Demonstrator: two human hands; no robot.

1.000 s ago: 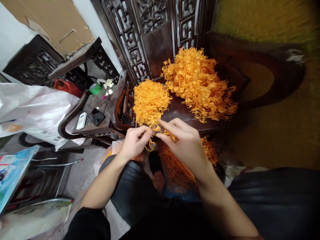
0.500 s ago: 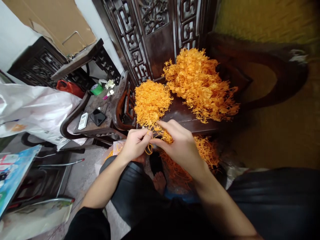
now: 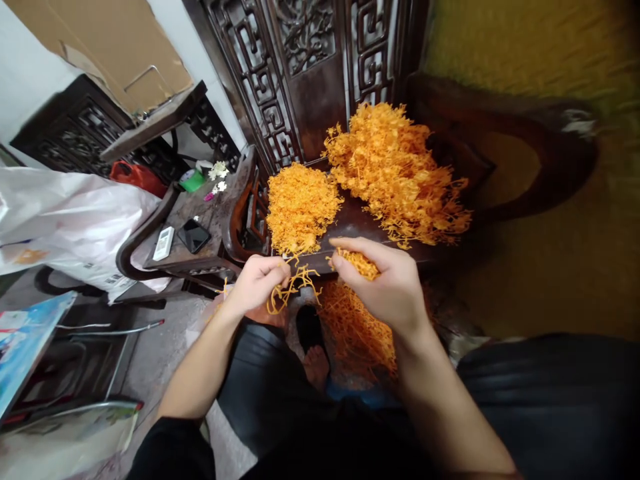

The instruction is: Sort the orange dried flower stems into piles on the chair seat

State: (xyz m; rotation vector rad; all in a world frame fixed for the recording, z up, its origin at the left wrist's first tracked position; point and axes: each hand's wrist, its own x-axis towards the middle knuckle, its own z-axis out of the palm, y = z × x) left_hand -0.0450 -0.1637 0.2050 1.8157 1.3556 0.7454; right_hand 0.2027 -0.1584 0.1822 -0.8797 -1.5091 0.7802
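My left hand (image 3: 261,283) is closed on a few thin orange strands (image 3: 295,288), which dangle from its fingertips. Apart from it, to the right, my right hand (image 3: 383,277) curls round a small orange bunch (image 3: 361,263). Beyond my hands, on the dark wooden seat (image 3: 356,223), lie a compact orange pile (image 3: 301,207) and, to its right, a larger, looser orange heap (image 3: 395,170). Below my right hand, more orange strands (image 3: 357,327) fill a low spot near the floor, partly hidden by my wrist.
At the left, a wooden side table (image 3: 215,220) bears a black phone (image 3: 194,235), a white device (image 3: 163,243), green tape (image 3: 192,180) and small white flowers (image 3: 218,171). A white plastic bag (image 3: 75,220) hangs beside it. A carved chair back (image 3: 315,100) rises behind the piles.
My hands have moved apart, the right one to the right with its bunch. Loose strands now hang spread out from my left hand. The view has shifted slightly.
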